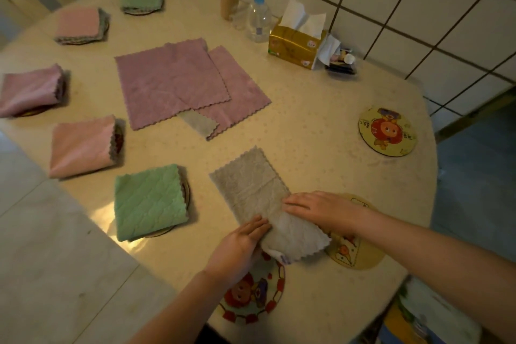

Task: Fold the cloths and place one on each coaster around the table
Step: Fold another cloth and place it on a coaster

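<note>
Head view: my left hand [240, 243] lifts the grey cloth's [251, 184] near end, my right hand [321, 209] lies flat on it, between two coasters [360, 257]; a slip could skew the fold.

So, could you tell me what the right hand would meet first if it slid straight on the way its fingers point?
The right hand lies flat on the beige cloth, fingers pointing left. Going straight on, it would cross that cloth and a strip of bare table, then probably meet the folded green cloth first.
</note>
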